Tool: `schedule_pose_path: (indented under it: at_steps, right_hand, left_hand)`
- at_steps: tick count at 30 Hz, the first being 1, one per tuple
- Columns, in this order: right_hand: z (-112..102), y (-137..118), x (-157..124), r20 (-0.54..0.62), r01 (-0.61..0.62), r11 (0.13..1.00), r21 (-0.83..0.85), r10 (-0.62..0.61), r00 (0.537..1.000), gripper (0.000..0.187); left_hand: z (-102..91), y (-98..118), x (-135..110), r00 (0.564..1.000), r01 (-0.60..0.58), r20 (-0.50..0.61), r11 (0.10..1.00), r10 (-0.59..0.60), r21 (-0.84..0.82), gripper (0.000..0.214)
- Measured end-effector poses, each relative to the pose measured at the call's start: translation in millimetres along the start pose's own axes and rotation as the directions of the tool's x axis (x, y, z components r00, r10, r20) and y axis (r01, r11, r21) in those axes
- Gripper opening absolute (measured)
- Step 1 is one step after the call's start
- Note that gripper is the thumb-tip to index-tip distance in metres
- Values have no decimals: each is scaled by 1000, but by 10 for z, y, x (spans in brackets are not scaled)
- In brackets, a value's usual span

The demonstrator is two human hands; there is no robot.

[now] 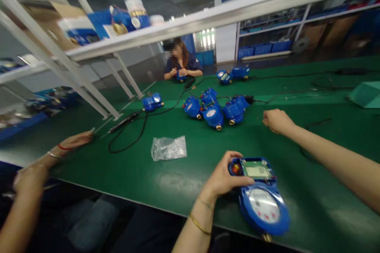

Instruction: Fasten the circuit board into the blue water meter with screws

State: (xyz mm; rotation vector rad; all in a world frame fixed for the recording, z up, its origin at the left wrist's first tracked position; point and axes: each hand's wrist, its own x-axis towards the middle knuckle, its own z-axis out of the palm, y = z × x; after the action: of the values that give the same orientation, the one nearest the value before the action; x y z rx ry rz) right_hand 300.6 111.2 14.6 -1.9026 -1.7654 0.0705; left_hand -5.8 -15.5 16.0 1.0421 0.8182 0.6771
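My left hand point(223, 178) grips the upper end of a blue water meter point(264, 205) at the table's near edge, its thumb across the front. The meter has a small digital display point(257, 170) on a circuit board and a round white dial below it. Out to the right, my right hand point(277, 121) is closed above the green table, fingers curled down and apart from the meter. Whatever those fingers may hold is hidden. Beyond both hands stands a cluster of several blue meters point(211, 114). A clear plastic bag point(169, 148) lies to the left of my left hand.
At left, a co-worker's hand point(78, 140) reaches over the green table point(133, 178). A black electric screwdriver point(126, 121) with a looping cord lies near another blue meter point(152, 102). Across the table sits another person point(182, 61). A white shelf point(190, 31) spans overhead; a green bin point(368, 95) stands right.
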Motion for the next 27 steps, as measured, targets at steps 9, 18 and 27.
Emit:
schedule_pose_path:
  at_steps: [9,18,27]
  right_hand:
    - [-838,-805,-2072,-103,-135,837,530,222,970,22]
    - [-589,-1108,-2325,-284,227,964,136,-182,942,7]
    - [-671,-1283,-2308,-223,165,986,12,-159,962,22]
  left_hand:
    - [113,-112,-71,997,-58,-39,998,59,20,73]
    - [232,-144,-172,987,-104,-109,989,115,102,65]
    - [243,-144,-181,980,-142,-118,980,159,139,61]
